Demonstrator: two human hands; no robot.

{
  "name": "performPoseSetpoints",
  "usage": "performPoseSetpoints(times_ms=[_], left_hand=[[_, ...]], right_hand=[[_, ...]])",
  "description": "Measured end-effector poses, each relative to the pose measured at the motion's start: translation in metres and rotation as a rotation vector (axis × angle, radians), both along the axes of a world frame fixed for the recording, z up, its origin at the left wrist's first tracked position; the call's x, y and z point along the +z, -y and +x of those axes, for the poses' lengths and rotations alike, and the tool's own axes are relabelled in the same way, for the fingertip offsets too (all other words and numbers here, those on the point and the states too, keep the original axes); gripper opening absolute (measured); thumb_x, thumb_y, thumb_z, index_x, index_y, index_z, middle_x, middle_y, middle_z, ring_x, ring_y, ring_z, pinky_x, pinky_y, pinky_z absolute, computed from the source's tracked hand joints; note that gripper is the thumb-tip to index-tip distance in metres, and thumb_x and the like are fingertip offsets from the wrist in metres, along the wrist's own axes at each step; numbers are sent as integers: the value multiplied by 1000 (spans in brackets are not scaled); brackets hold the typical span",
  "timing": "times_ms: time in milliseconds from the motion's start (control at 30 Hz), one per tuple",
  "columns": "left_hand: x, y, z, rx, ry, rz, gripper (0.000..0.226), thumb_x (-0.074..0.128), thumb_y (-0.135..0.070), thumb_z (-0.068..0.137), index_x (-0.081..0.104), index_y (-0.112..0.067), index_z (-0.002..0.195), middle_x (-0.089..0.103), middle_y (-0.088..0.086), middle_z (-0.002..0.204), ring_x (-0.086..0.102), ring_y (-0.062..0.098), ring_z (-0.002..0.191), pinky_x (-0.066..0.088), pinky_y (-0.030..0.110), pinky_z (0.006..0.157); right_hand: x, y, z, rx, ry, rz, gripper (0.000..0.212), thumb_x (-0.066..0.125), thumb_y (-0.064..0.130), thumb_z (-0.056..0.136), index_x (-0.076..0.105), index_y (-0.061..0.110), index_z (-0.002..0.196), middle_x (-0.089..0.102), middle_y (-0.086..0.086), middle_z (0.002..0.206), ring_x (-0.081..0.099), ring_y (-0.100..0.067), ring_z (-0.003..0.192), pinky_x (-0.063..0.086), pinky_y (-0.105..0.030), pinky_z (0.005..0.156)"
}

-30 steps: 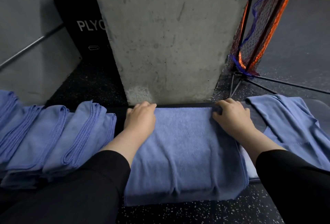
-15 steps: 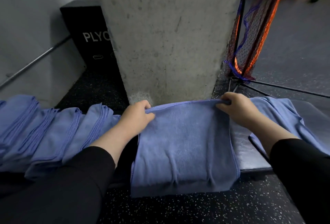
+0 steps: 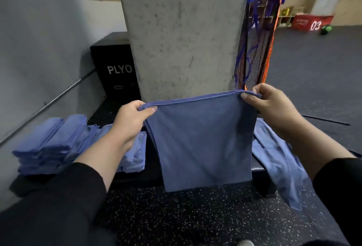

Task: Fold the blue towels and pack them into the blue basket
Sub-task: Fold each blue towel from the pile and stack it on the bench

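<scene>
Hanging straight down from both hands, the blue towel (image 3: 203, 143) is held by its top edge, which runs level from side to side between the two grips, so its free length lies below the hands and just in front of the dark bench (image 3: 260, 169). The left hand (image 3: 129, 120) pinches the left top corner between thumb and fingers; the right hand (image 3: 268, 104) pinches the right top corner the same way. Both stand about equally far from the towel's middle, so neither is the nearer, and the next fold looks to turn on bringing those two corners together or laying the hanging edge back on the bench.

Left of the held towel, a row of folded towels (image 3: 52, 143) rests on the bench; to the right an unfolded towel (image 3: 282, 167) drapes off its edge toward the speckled floor (image 3: 176, 216).

Beyond stands a concrete pillar (image 3: 182, 35), with a black box (image 3: 115, 63) marked PLYO at its left and netting (image 3: 258, 39) at its right.

No blue basket shows anywhere in view. How many layers the held towel has cannot be told, and the bench top behind it is hidden.
</scene>
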State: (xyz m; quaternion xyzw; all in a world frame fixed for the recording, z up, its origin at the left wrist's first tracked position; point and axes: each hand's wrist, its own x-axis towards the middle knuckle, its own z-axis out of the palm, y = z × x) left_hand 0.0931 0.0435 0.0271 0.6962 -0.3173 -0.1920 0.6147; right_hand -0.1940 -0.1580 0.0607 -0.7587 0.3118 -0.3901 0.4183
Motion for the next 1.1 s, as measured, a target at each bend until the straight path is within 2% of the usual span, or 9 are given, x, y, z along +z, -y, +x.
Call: performPoseSetpoints(times_ms=[100, 233, 400, 533, 633, 733, 933, 1033, 1100], left_hand=[[31, -15, -11, -4, -24, -106, 17, 75, -15, 89, 64, -8, 77, 65, 8, 73, 59, 20, 71, 46, 39, 72], [61, -32, -15, 1, 35, -129, 18, 72, -13, 91, 66, -14, 74, 68, -2, 68, 61, 14, 68, 51, 38, 76], [77, -47, -20, 3, 134, -158, 17, 64, -16, 97, 67, -16, 81, 69, -1, 76, 61, 8, 68, 51, 33, 74], [73, -54, -24, 29, 111, -175, 21, 58, -22, 101, 66, -5, 92, 64, 7, 84, 56, 18, 79, 47, 37, 76], [65, -53, -25, -2, 99, -92, 30, 54, -24, 103, 59, 5, 98, 57, 8, 83, 52, 18, 75, 46, 36, 68], [55, -48, -21, -54, 140, 40, 29, 53, -27, 103, 59, -3, 88, 51, 6, 75, 47, 18, 69, 42, 31, 61], [32, 3, 2, -59, 234, 179, 27, 54, -23, 101, 62, -15, 77, 49, -1, 67, 43, 15, 61, 38, 30, 61], [32, 62, 37, 35, 358, 204, 18, 55, -18, 100, 70, -9, 99, 65, 4, 86, 57, 19, 74, 48, 31, 69], [35, 100, 61, 104, 429, 266, 28, 52, -15, 100, 64, -8, 125, 67, 14, 118, 65, 29, 101, 55, 38, 89]], right_hand=[[37, -21, -11, -24, -55, -93, 34, 75, 33, 88, 50, 11, 77, 44, -2, 65, 37, -13, 57, 31, -31, 56], [66, -42, -27, -50, -125, -156, 41, 77, 36, 85, 49, 8, 74, 43, -2, 63, 35, -11, 53, 29, -31, 53], [81, -57, -39, 96, -8, 28, 32, 76, 28, 86, 48, 24, 69, 44, -9, 73, 40, -22, 73, 34, -41, 68], [79, -63, -47, 224, 31, 178, 29, 61, 9, 95, 49, 24, 73, 50, 1, 73, 49, -14, 74, 41, -37, 70], [74, -66, -51, 274, 39, 277, 28, 61, 9, 96, 50, 24, 74, 47, -2, 75, 47, -18, 71, 41, -34, 63], [67, -59, -52, 257, 30, 311, 23, 63, 12, 95, 52, 22, 78, 51, 0, 71, 51, -13, 63, 47, -30, 58], [42, -11, -22, 71, -9, 304, 14, 69, 16, 92, 57, 16, 85, 54, -5, 68, 52, -15, 52, 47, -25, 49], [23, 43, 22, -101, -46, 229, 16, 74, 27, 87, 63, 18, 80, 52, -12, 74, 47, -22, 60, 44, -36, 58], [9, 81, 53, -197, -157, 96, 18, 74, 33, 88, 62, 19, 89, 54, -10, 83, 47, -23, 60, 43, -28, 58]])
